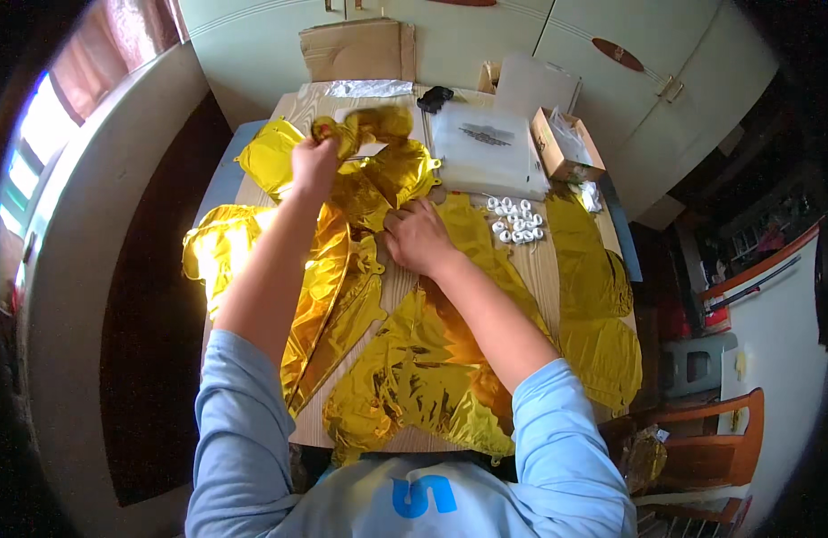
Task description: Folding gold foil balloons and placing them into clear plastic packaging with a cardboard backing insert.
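Several flat gold foil balloons lie spread over the wooden table. My left hand (315, 163) is raised at the far left, closed on a crumpled part of a gold foil balloon (392, 175); the portion above it is smeared by motion. Lower and to the right, my right hand (418, 237) has its fingers pressed together at the lower edge of the same foil. Its fingertips are partly hidden. Another gold balloon (423, 359) lies between my forearms, and a shiny one (320, 287) sits under my left forearm.
Small white ribbon rolls (516, 221) are grouped right of my right hand. Behind them are a stack of clear plastic bags (481, 157) and an open cardboard box (566, 148). A long gold balloon (598, 305) covers the table's right side. A wooden chair (710, 439) stands at the lower right.
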### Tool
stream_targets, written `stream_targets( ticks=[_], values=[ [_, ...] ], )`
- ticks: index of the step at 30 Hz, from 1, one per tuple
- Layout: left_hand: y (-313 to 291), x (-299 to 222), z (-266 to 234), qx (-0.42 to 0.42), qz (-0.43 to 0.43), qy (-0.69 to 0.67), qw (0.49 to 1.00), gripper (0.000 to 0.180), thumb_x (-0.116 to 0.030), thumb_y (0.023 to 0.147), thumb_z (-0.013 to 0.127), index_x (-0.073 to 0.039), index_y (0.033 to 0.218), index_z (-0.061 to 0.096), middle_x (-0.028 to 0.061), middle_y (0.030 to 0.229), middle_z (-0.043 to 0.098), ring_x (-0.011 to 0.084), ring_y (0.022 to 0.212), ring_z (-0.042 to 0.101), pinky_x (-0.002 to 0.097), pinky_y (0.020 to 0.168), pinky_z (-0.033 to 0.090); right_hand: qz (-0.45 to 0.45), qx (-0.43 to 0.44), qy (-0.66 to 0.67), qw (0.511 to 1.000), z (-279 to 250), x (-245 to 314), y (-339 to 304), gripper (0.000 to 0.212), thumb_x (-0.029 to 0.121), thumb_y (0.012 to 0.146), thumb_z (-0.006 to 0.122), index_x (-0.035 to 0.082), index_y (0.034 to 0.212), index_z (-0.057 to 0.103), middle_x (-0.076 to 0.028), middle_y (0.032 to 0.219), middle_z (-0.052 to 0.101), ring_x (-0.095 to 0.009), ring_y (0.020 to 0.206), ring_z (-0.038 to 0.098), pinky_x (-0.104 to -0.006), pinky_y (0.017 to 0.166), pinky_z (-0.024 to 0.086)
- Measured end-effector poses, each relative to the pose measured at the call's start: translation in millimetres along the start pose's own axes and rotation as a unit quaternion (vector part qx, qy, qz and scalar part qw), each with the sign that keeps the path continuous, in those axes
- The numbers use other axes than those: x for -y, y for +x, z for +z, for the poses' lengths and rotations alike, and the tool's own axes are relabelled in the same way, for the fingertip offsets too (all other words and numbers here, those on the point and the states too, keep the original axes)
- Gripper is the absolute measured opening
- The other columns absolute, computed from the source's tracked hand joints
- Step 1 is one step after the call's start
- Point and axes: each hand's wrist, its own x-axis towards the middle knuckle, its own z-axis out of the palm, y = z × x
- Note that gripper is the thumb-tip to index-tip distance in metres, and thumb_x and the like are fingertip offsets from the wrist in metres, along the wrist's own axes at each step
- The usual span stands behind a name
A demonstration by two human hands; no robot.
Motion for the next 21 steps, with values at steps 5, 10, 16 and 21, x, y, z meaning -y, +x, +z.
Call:
stream_targets(
  ticks=[5, 10, 16, 21],
  values=[
    [-1, -3, -7, 0.037, -0.004, 0.043, 0.998, 0.027, -0.025, 0.089, 0.067, 0.001, 0.088, 0.071, 0.0008, 0.065, 0.061, 0.009, 0.056, 0.05, 0.0304, 0.051, 0.04, 0.063, 0.047, -0.003, 0.997, -11, -3, 28, 0.016, 0.018, 0.085, 0.064, 0.006, 0.094, 0.07, -0.013, 0.104, 0.07, -0.032, 0.105, 0.058, -0.0463, 0.101, 0.039],
    [-26, 6, -15, 0.085, 0.125, 0.184, 0.971, 0.025, -0.023, 0.091, 0.068, 0.002, 0.096, 0.071, 0.0082, 0.075, 0.068, 0.0151, 0.069, 0.059, 0.0344, 0.067, 0.047, 0.053, -0.324, 0.079, 0.941, -36, 4, 70, 0.017, 0.003, 0.078, 0.068, 0.006, 0.095, 0.07, -0.016, 0.108, 0.068, -0.035, 0.11, 0.057, -0.0479, 0.1, 0.04],
    [-93, -19, 2, -0.034, 0.555, 0.388, 0.736, 0.027, -0.008, 0.079, 0.068, -0.012, 0.105, 0.065, 0.0026, 0.11, 0.064, 0.0237, 0.099, 0.062, 0.0446, 0.088, 0.045, 0.005, 0.033, 0.043, 0.999, -39, -39, 118, 0.024, 0.012, 0.084, 0.061, 0.013, 0.104, 0.073, -0.014, 0.116, 0.067, -0.027, 0.125, 0.056, -0.0531, 0.115, 0.029],
    [-106, 10, -21, 0.25, 0.501, 0.412, 0.719, 0.03, -0.008, 0.08, 0.06, -0.011, 0.109, 0.065, 0.0088, 0.117, 0.063, 0.0268, 0.105, 0.063, 0.0418, 0.092, 0.048, 0.102, 0.05, 0.131, 0.985, -46, -40, 145, 0.033, 0.011, 0.083, 0.059, 0.016, 0.112, 0.073, -0.014, 0.113, 0.072, -0.034, 0.107, 0.067, -0.042, 0.096, 0.052]
  ],
)
